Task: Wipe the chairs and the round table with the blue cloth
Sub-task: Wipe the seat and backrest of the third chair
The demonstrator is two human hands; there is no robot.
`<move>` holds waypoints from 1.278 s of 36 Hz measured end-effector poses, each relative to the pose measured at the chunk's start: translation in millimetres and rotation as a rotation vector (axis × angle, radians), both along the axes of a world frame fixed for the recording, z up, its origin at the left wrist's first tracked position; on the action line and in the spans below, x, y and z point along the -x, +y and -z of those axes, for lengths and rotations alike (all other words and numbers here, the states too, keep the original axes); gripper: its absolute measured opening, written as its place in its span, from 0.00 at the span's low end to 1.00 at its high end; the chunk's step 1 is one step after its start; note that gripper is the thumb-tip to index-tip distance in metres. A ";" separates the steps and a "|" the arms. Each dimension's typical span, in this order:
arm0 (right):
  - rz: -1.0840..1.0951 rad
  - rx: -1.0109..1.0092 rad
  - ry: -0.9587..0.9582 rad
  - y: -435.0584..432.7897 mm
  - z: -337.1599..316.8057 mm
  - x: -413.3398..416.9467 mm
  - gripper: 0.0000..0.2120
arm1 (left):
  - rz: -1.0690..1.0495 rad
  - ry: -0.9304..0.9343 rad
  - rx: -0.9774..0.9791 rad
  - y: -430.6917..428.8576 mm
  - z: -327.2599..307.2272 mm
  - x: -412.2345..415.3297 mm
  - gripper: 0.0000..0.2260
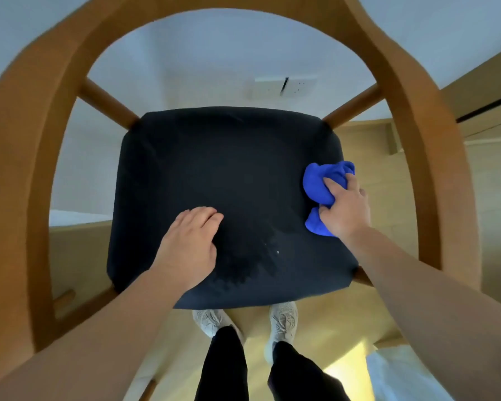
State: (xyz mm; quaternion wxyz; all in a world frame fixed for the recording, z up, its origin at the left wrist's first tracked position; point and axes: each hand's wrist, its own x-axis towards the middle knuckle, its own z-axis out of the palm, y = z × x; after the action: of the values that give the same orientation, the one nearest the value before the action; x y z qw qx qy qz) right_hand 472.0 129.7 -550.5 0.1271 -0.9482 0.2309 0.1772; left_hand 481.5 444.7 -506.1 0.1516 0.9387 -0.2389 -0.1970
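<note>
I look straight down on a wooden chair [26, 146] whose curved back and armrest loop rings a dark navy seat cushion [214, 169]. My right hand [344, 206] grips the bunched blue cloth [318, 183] and presses it against the cushion's right edge. My left hand [188, 241] rests flat on the front left part of the cushion, fingers straight and holding nothing. A damp-looking patch with a few pale specks [261, 256] shows on the cushion between my hands. The round table is not in view.
My two feet in pale sneakers [281, 322] stand on the light wooden floor just in front of the seat. A white wall with a socket plate [284, 88] lies beyond the chair. Something white [402, 374] sits at the lower right.
</note>
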 end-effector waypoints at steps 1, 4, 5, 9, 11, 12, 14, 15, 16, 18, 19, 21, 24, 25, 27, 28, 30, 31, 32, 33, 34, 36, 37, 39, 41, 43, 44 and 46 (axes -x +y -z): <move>-0.019 0.007 -0.001 2.9 -0.5 5.0 0.24 | -0.014 0.001 -0.006 0.8 -0.7 5.0 0.22; -0.052 0.017 -0.007 11.6 -2.2 23.4 0.24 | -0.050 0.004 -0.016 -0.1 -1.8 21.3 0.22; -0.048 0.016 -0.006 14.3 -2.7 31.0 0.24 | -0.061 0.005 -0.015 -1.3 -1.9 26.4 0.22; 0.031 0.021 -0.006 24.3 -1.5 62.5 0.26 | -0.115 0.012 -0.018 -5.3 -6.3 46.0 0.23; 0.079 0.012 -0.012 27.2 -0.1 74.4 0.27 | -0.124 0.019 -0.010 -5.7 -8.4 54.2 0.23; 0.095 0.008 -0.012 28.2 0.8 79.5 0.27 | -0.114 0.020 -0.012 -5.5 -8.2 57.5 0.23; 0.111 0.006 -0.013 30.2 1.9 88.8 0.27 | -0.089 0.020 -0.013 -4.7 -5.9 61.6 0.23; 0.114 0.007 -0.017 31.4 2.2 93.0 0.27 | -0.085 0.018 -0.008 -4.2 -4.1 62.0 0.23; 0.117 0.007 -0.020 33.4 2.3 97.7 0.27 | -0.087 0.015 -0.005 -3.4 -2.6 62.1 0.23; 0.128 -0.004 -0.020 39.0 2.1 111.8 0.28 | -0.086 0.013 -0.010 -1.8 -1.1 63.3 0.23; 0.131 -0.011 -0.017 42.3 2.0 121.9 0.29 | -0.080 0.012 -0.008 -0.5 -1.0 64.5 0.23; 0.119 -0.019 -0.013 49.3 1.9 146.5 0.30 | -0.061 0.011 0.005 3.2 -1.2 67.9 0.23; 0.097 -0.048 0.032 59.6 -0.8 179.3 0.32 | -0.041 0.011 0.008 10.3 -1.4 72.8 0.23; 0.098 -0.056 0.048 61.4 -2.9 186.3 0.32 | -0.039 0.010 0.007 12.1 -1.4 74.2 0.23; 0.093 -0.067 0.040 61.9 -9.0 193.5 0.31 | -0.033 0.008 0.006 14.6 -2.1 76.6 0.23; 0.080 -0.066 0.019 60.8 -12.7 193.7 0.30 | -0.030 0.007 0.010 15.3 -2.4 77.0 0.23; 0.035 -0.045 -0.029 56.4 -20.2 185.8 0.30 | -0.018 0.006 0.017 16.5 -3.3 76.8 0.22; 0.010 -0.033 -0.049 53.2 -23.7 177.1 0.30 | -0.012 0.004 0.015 16.6 -3.7 75.9 0.22; -0.009 -0.028 -0.068 49.7 -26.6 164.8 0.30 | -0.009 -0.001 0.012 16.4 -4.4 74.9 0.22; -0.024 -0.034 -0.087 45.8 -29.1 149.5 0.30 | -0.010 -0.008 0.011 16.1 -5.0 73.5 0.22; -0.040 -0.048 -0.105 42.0 -30.7 132.1 0.29 | -0.014 -0.015 0.012 15.6 -5.8 72.3 0.22; -0.077 -0.069 -0.122 35.0 -31.0 95.0 0.29 | -0.023 -0.027 0.019 14.4 -7.2 70.5 0.22; -0.094 -0.065 -0.113 32.1 -30.4 77.2 0.29 | -0.027 -0.030 0.020 13.9 -7.7 70.3 0.22; -0.123 -0.047 -0.074 29.2 -28.2 45.6 0.30 | -0.032 -0.034 0.015 12.8 -8.1 70.9 0.22; -0.155 -0.022 -0.025 31.6 -24.6 23.3 0.30 | -0.045 -0.037 0.017 12.1 -8.2 72.4 0.22; -0.181 0.000 0.052 38.6 -19.1 12.8 0.31 | -0.057 -0.039 0.019 12.0 -8.0 74.3 0.22; -0.191 0.008 0.094 42.5 -15.9 11.8 0.32 | -0.057 -0.040 0.014 12.2 -7.6 75.2 0.22; -0.206 0.024 0.131 48.5 -9.4 16.0 0.32 | -0.056 -0.038 0.006 13.2 -6.5 77.3 0.22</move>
State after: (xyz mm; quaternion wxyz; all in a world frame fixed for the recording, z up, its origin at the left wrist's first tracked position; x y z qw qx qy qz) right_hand 456.0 178.2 -541.0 0.0817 -0.9548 0.1422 0.2480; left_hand 404.2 457.9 -499.5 0.1552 0.9481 -0.2159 -0.1741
